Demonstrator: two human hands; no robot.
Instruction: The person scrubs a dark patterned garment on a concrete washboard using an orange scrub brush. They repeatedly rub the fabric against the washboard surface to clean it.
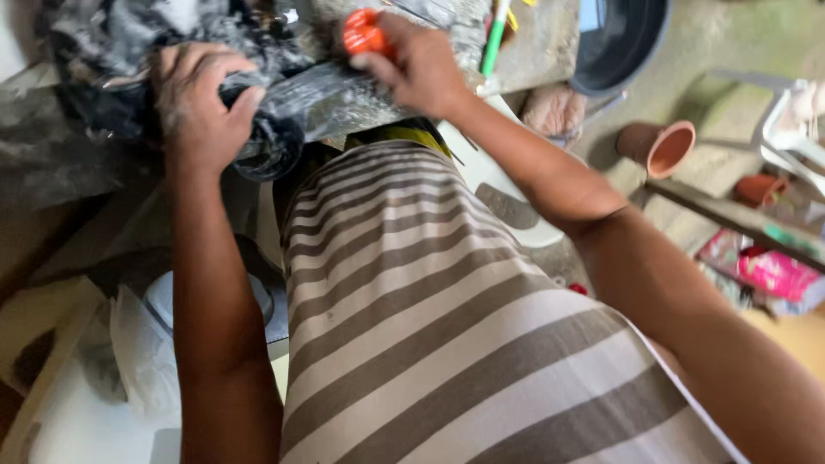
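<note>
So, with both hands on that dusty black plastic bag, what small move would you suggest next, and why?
Probably keep the left hand clamped on the crumpled black plastic bag and ease the small orange round piece clear with the right hand. The right fingertips already pinch that piece at the bag's upper edge, while the left grips the bunched plastic, so the bag looks steadied.

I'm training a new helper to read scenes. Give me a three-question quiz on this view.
1. True or false: the right hand holds an orange cap.
2. What does the left hand grip? A) clay pot B) dark plastic bag C) green stick
3. Where does the clay pot lie: on its side or upright?

Key: 1 true; 2 B, the bag; 3 on its side, on the ground to the right.
</note>
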